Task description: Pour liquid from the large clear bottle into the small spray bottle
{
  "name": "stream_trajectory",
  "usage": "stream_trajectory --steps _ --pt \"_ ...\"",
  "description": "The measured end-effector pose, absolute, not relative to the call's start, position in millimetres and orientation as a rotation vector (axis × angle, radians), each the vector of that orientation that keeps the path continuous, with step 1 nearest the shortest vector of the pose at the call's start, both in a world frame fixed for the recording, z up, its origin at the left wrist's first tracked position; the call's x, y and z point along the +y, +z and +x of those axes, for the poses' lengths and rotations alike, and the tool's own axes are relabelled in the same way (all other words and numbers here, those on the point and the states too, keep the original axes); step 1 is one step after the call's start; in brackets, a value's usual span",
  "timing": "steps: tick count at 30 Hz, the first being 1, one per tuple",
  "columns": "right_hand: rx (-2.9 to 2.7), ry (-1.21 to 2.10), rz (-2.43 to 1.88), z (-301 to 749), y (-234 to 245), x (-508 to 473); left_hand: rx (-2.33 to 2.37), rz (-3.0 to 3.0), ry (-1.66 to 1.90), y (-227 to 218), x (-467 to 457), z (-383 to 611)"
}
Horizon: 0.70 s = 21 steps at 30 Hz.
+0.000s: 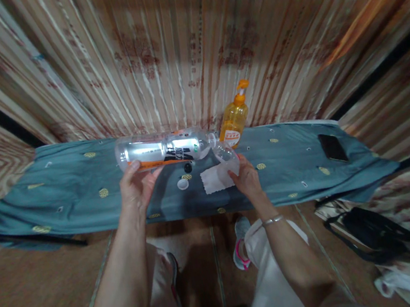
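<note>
My left hand (137, 184) supports a big clear plastic bottle (144, 150) with an orange and black label, thumb and fingers around its lower side. The bottle lies almost level, its neck towards the right. My right hand (246, 175) has its fingers closed on a clear plastic cup-like piece (225, 152) at the bottle's mouth; I cannot tell whether it is a cup or a funnel. Below it lies a white scallop-edged sheet (215, 178), partly behind my right fingers. A black cap (188, 168) and a small white lid (182, 184) lie under the bottle.
Just behind my right hand stands a yellow pump bottle (234, 121) with an orange pump head. A black phone (332, 147) lies at the right of the narrow table with a blue-green cloth (80, 208). A patterned curtain (172, 49) hangs behind. A black bag (375, 232) sits low at the right.
</note>
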State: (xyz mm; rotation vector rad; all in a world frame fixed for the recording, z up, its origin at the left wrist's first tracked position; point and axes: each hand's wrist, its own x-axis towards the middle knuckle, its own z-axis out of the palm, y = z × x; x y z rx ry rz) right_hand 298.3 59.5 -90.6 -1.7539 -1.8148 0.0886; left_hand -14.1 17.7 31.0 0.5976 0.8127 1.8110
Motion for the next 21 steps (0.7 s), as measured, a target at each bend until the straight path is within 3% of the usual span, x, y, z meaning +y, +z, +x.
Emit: stream_trajectory --steps 21 --pt "-1.792 0.046 -1.728 298.3 -95.1 60.4 0.819 0.593 1.816 30.4 17.8 -14.5"
